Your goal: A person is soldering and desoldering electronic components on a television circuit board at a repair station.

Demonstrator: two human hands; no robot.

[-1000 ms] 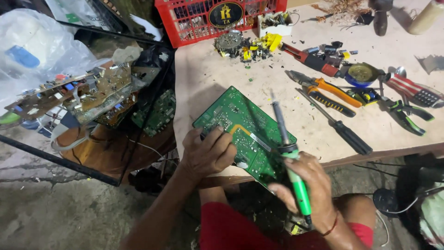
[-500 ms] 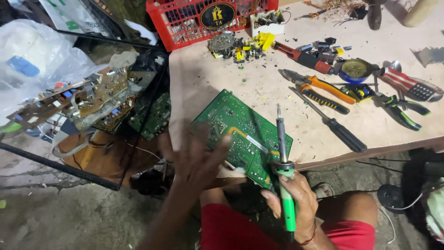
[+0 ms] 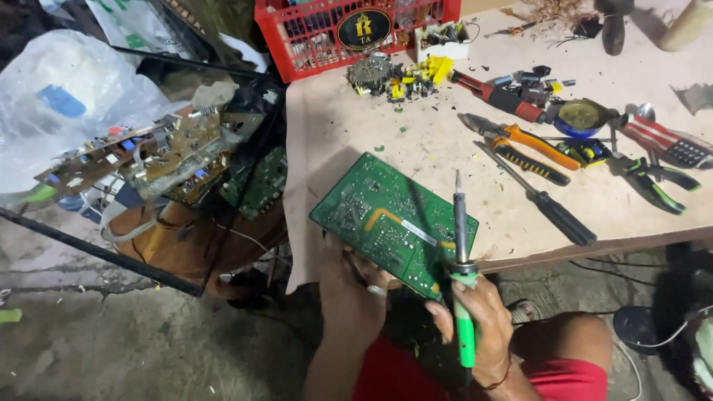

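A green circuit board (image 3: pixel 386 215) lies solder side up over the front edge of the pale worktable (image 3: pixel 356 126). My left hand (image 3: pixel 349 286) grips the board's near edge from below, thumb on its lower left corner. My right hand (image 3: pixel 479 327) is closed round the green handle of a soldering iron (image 3: pixel 462 275). The iron stands nearly upright, its metal tip pointing away from me above the board's right part.
On the table lie orange-handled pliers (image 3: pixel 520 137), a black screwdriver (image 3: pixel 549 208), green-handled cutters (image 3: pixel 653 182), a round tin (image 3: pixel 581 117) and yellow parts (image 3: pixel 416 78). A red crate (image 3: pixel 349 30) stands behind. Old boards (image 3: pixel 148 160) and a plastic bag (image 3: pixel 67 104) pile up at left.
My left hand lifted off the top of the board, then took hold of its near edge from underneath. The soldering iron has swung more upright in my right hand.
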